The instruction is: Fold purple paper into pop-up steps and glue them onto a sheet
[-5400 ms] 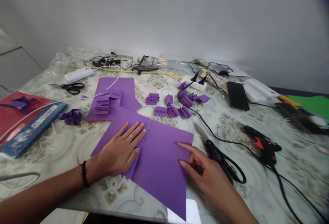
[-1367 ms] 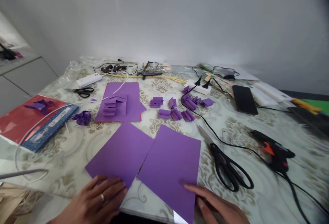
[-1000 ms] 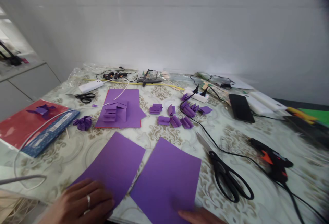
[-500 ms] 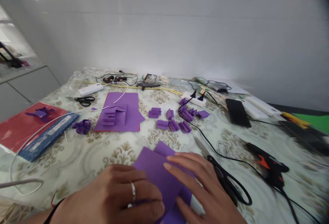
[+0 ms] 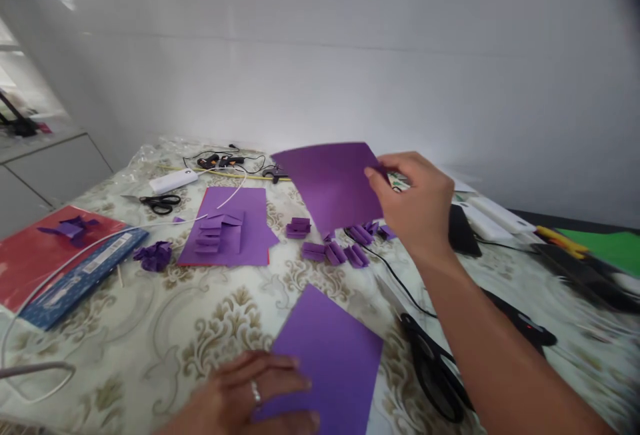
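A purple paper sheet [image 5: 333, 185] is raised above the table, its right edge pinched between the thumb and fingers of my right hand [image 5: 417, 198]. Below it, another purple sheet [image 5: 333, 355] lies on the patterned tablecloth at the front. My left hand [image 5: 260, 392] rests on that sheet's left side, fingers spread; a ring is on one finger. Small folded purple pieces [image 5: 314, 251] lie beyond the lower sheet, some partly behind the raised one. Black-handled scissors [image 5: 433, 368] lie to its right, partly under my right forearm.
At the left are a red and blue packet [image 5: 95, 255], crumpled purple paper [image 5: 154, 256], small scissors [image 5: 161, 204] and a white cable. Stacked purple sheets [image 5: 255, 222] lie mid-left. Glue gun [image 5: 525, 322], black phone [image 5: 463, 232] and green sheet [image 5: 605, 248] are at the right.
My right hand has lifted one purple sheet up and forward from the front of the table. My left hand has shifted slightly down on the other sheet.
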Available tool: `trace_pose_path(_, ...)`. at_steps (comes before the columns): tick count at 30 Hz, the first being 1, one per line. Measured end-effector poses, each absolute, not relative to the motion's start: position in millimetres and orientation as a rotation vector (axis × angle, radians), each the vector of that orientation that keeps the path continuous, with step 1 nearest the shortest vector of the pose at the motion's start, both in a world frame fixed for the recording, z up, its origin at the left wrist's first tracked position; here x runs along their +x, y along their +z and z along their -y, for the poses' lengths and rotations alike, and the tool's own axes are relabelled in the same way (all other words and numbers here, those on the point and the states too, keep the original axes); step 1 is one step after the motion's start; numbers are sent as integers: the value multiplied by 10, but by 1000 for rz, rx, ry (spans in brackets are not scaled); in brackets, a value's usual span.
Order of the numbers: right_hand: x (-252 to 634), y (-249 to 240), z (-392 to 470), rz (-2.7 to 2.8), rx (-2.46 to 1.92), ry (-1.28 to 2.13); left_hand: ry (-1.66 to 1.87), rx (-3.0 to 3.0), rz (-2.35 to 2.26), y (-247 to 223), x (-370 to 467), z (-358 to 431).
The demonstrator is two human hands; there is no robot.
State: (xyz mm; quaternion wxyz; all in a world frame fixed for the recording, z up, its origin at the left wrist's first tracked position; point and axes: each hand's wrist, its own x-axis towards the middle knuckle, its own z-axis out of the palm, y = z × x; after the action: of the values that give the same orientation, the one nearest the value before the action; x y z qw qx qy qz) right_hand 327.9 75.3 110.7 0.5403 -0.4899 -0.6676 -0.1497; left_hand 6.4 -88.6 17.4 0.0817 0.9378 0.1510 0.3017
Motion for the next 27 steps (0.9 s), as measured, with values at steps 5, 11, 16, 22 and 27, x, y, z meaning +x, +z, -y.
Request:
trace_pose_path(5,3198,898,-1312,1696,-1166,-420,924,3112,-558,-426,275,940)
trace_pose_path(11,3131,320,-1618,1986,-1313,-191,1127,3070,-599,-902,352,1060)
trace_pose_path(16,3054,166,-1377,2116,-1358,15,1192,2920,-610,-1020,466,1141)
trace_pose_path(22,2987,403,-340,2276,-1261,331,1039,2793,-593,-468,264,1005)
trace_pose_path(27,3031,461,555,2285,-1210,683,816,2753,-751,88,-3,777)
